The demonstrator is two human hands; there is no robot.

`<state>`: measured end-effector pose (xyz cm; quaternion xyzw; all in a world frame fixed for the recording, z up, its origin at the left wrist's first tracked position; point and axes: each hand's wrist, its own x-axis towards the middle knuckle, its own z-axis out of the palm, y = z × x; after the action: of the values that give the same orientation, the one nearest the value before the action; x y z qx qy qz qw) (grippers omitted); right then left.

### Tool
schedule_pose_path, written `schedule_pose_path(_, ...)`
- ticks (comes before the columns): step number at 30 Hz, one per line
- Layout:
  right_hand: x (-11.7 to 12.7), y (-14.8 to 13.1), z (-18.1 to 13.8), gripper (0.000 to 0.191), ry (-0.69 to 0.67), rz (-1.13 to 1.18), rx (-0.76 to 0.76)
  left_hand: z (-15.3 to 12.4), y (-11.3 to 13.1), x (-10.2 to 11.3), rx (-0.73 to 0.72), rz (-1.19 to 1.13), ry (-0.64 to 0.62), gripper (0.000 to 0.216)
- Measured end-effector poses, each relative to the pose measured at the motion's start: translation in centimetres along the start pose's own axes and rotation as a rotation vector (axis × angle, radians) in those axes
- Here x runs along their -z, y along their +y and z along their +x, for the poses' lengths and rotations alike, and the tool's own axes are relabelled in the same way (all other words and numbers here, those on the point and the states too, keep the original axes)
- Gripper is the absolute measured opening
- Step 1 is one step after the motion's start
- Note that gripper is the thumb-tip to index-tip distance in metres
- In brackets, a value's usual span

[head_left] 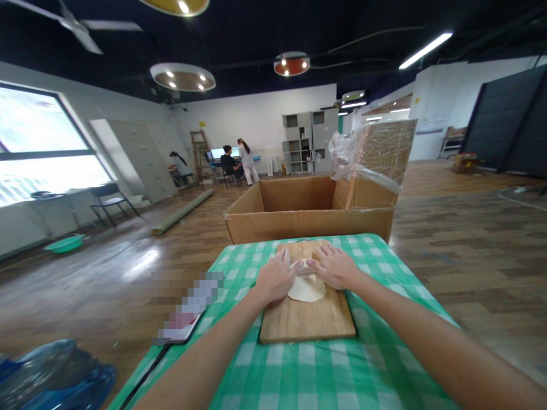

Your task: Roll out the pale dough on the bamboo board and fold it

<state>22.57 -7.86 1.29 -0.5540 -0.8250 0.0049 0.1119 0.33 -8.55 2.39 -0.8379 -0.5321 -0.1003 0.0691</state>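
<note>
A flat, pale sheet of dough [306,290] lies on a wooden cutting board [307,327]. Along its far side runs a thicker pale band [305,265], which looks like a rolled edge; my hands partly cover it. My left hand [277,275] rests over the left end of this band, fingers stretched forward and thumb pointing inward. On the right end lies my right hand [335,265], also with extended fingers and its thumb turned in. Both thumbs touch the band and stand slightly apart. What is under the palms is hidden.
The board lies on a green-and-white checked tablecloth [277,376]. At the table's left edge is a flat, pixelated object [190,313]. A large open cardboard box [307,222] stands beyond the table. Blue plastic [55,376] lies at lower left. Several people are far back.
</note>
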Motion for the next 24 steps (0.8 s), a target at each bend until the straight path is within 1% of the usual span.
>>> schedule_pose_path(4,0.0,-0.9,-2.5,0.097,0.006,0.041,0.012,-2.6,0.9,0.7,-0.026,-0.041,-0.005,0.063)
schedule_pose_path(11,0.7,-2.1,-7.0,0.099,0.037,0.059,0.088,-6.4,1.9,0.7,-0.031,-0.054,0.015,0.088)
schedule_pose_path(15,0.8,-2.6,-8.9,0.101,0.051,0.068,0.127,-8.1,2.5,1.1,-0.048,-0.053,0.011,0.095)
schedule_pose_path(19,0.8,-2.6,-9.3,0.102,0.033,0.076,0.133,-8.3,2.6,1.0,-0.052,-0.055,0.024,0.096)
schedule_pose_path(21,0.7,-2.3,-8.6,0.102,0.007,0.082,0.119,-7.6,2.4,0.8,-0.048,-0.052,0.024,0.094)
schedule_pose_path(24,0.8,-1.5,-6.4,0.102,-0.047,0.101,0.084,-5.9,1.9,0.6,-0.039,-0.050,0.011,0.091)
